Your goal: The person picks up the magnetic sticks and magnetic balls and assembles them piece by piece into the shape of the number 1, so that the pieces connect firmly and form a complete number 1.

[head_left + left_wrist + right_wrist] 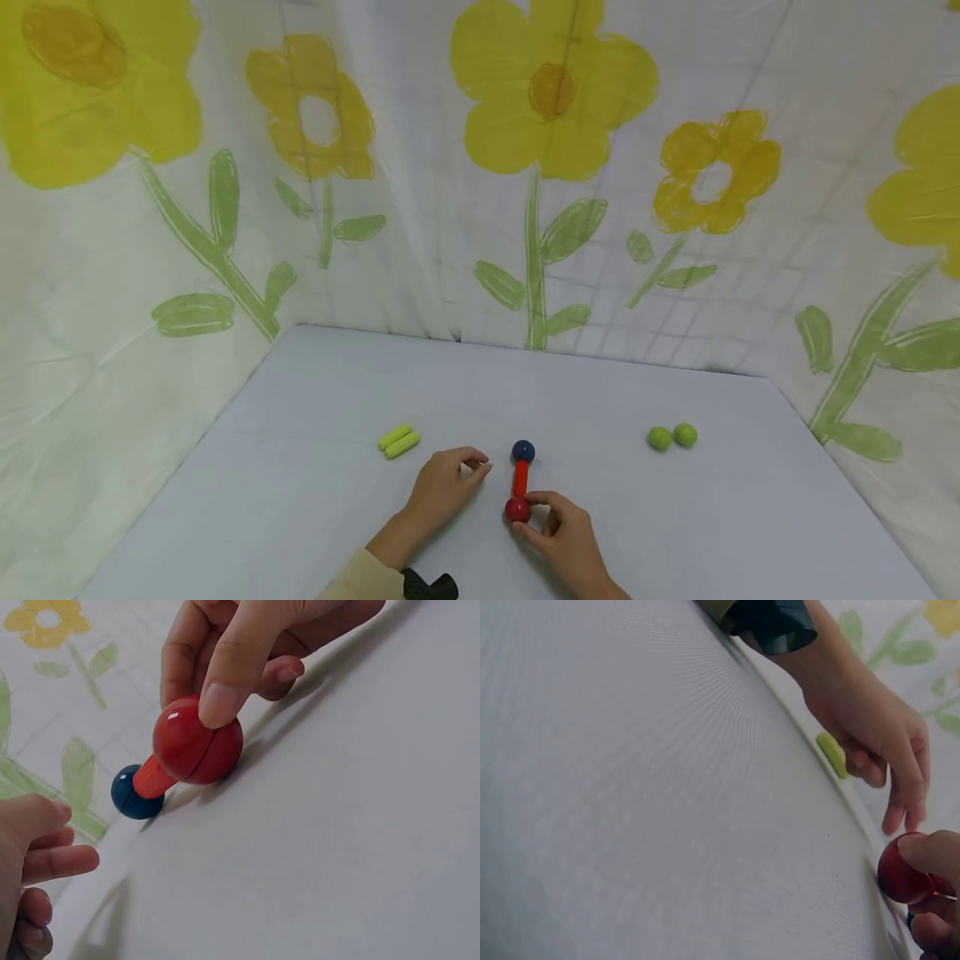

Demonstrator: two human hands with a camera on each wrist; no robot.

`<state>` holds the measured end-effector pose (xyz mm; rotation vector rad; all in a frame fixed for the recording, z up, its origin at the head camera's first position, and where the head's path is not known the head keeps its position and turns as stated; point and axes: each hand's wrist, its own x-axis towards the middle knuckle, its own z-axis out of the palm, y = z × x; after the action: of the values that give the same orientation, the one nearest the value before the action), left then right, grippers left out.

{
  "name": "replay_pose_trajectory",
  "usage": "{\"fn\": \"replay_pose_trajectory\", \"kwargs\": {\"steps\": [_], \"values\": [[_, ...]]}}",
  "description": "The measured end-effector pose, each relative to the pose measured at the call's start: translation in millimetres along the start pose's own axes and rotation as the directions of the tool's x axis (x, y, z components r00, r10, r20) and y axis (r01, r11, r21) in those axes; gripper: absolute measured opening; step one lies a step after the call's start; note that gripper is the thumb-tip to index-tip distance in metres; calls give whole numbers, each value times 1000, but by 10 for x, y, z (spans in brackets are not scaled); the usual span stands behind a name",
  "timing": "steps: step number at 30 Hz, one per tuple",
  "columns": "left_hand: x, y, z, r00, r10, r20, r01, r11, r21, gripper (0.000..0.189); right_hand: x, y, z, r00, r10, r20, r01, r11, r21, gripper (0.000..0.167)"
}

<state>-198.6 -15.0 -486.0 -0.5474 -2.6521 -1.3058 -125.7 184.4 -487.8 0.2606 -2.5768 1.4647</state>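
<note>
A red ball (517, 509), a short red-orange rod (521, 478) and a dark blue ball (523, 451) stand joined in a line on the table, the blue one at the far end. My right hand (564, 535) pinches the red ball between thumb and fingers; the left wrist view shows the thumb pressed on the red ball (196, 742). To the left of the rod, my left hand (447, 485) hovers close by with fingers loosely bent and nothing between them. In the right wrist view the left hand (881, 735) hangs just beyond the red ball (904, 871).
Two yellow-green rods (398, 441) lie side by side left of the left hand. Off to the right sit two green balls (672, 437). A white cloth with painted flowers (555, 92) hangs behind the white table (337, 375).
</note>
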Motion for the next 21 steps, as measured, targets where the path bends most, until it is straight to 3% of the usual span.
{"fn": "replay_pose_trajectory", "kwargs": {"steps": [4,9,12,17,21], "values": [[-30,-47,-91,996,61,-61,-58,997,40,14,1,-3,-13,1000,15,17,-15,1000,6,34],[-69,-160,-259,981,92,-174,-79,994,82,16,3,17,-7,999,21,26,-21,1000,9,32],[-101,-278,-379,971,82,-224,-61,993,99,20,5,23,-6,999,31,37,-32,999,9,33],[-154,-459,-577,966,58,-254,-19,988,154,29,2,24,-15,998,44,43,-45,999,11,33],[-202,-552,-726,965,-4,-264,47,987,156,31,-1,34,-21,999,32,37,-32,999,16,34]]}}
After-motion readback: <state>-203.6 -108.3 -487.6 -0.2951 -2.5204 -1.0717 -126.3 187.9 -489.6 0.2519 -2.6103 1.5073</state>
